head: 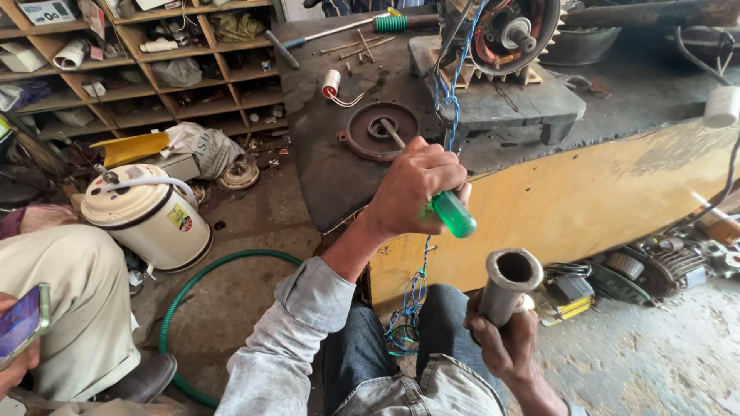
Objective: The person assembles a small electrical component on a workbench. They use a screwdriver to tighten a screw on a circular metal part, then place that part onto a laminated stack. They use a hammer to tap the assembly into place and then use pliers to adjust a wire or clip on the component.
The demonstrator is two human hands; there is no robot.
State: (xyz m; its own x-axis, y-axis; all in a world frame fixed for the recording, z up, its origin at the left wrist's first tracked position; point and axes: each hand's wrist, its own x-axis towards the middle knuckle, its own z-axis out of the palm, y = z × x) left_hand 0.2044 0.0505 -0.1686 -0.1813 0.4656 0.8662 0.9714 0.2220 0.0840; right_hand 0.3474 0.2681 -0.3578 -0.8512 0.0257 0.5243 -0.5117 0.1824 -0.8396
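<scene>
- Screwdriver (432, 185) first — green translucent handle, long thin metal shaft, raised over the front edge of the dark workbench (324, 169), its tip reaching a round metal end plate (380, 131) lying flat there.
- It looks light and stiff; the smooth plastic handle could turn slippery in greasy fingers, so the thick part of the handle is the place to grip.
- Left hand (412, 189) does exactly that — fingers clenched fully round the handle, only the green butt end showing below the fist.
- Right hand (505, 343) sits lower, above the person's lap, fingers wrapped tight around a short grey metal pipe (509, 285), open end facing up.
- That pipe looks rigid and fairly heavy for its length; a full-fist hold on the lower half suits it.
- Blue wires (447, 100) hang from the motor (505, 31) on the bench, down past the left hand.
- Far left, another person's hand holds a phone (23, 320).
</scene>
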